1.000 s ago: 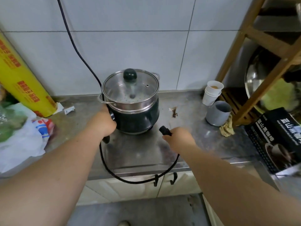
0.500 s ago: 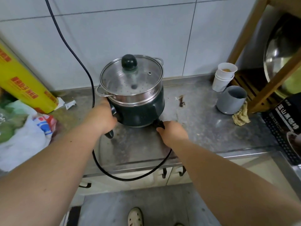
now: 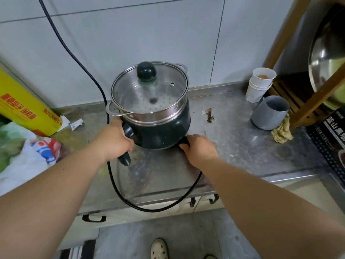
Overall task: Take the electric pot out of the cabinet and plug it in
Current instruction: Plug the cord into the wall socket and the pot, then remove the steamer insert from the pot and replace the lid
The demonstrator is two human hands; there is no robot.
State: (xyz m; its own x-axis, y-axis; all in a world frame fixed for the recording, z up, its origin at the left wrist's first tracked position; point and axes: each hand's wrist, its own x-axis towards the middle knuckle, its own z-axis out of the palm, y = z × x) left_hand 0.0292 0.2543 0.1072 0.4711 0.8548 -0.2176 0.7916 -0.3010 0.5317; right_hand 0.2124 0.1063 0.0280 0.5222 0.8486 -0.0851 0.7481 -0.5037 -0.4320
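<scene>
the pot (image 3: 162,131) is sitting upright on the steel counter (image 3: 233,146), close to the tiled wall (image 3: 149,34), with a steel steamer tier and a glass lid (image 3: 149,90) on top; the lid's dark knob (image 3: 146,71) is sitting left of centre. the left hand (image 3: 115,139) is wrapping around the pot's dark handle (image 3: 125,157), fingers closed on it, and the handle's end is sticking out below the hand toward the counter edge. the right hand (image 3: 199,148) is pressing the black plug (image 3: 183,141) against the lower right side of the pot, fingers curled around it; whether the plug is fully seated cannot be told, since the hand is covering the joint. the two hands are sitting apart, one on each side of the pot. the black cord (image 3: 149,209) is running from the right hand down over the counter's front edge in a loop, rising behind the left hand, passing the pot's left side and climbing the wall out of the top of the view.

a yellow box (image 3: 22,103) is leaning at the left by the wall, with a plastic bag (image 3: 20,159) in front of it. right of the pot, stacked paper cups (image 3: 259,85) are standing near the wall, a grey cup (image 3: 268,113) is standing just in front of them, and a crumpled rag (image 3: 281,130) is lying beside the grey cup. a wooden rack (image 3: 317,96) is standing at the far right, and a dark box (image 3: 330,135) is lying in front of it. a shoe (image 3: 158,249) is showing on the floor below.
</scene>
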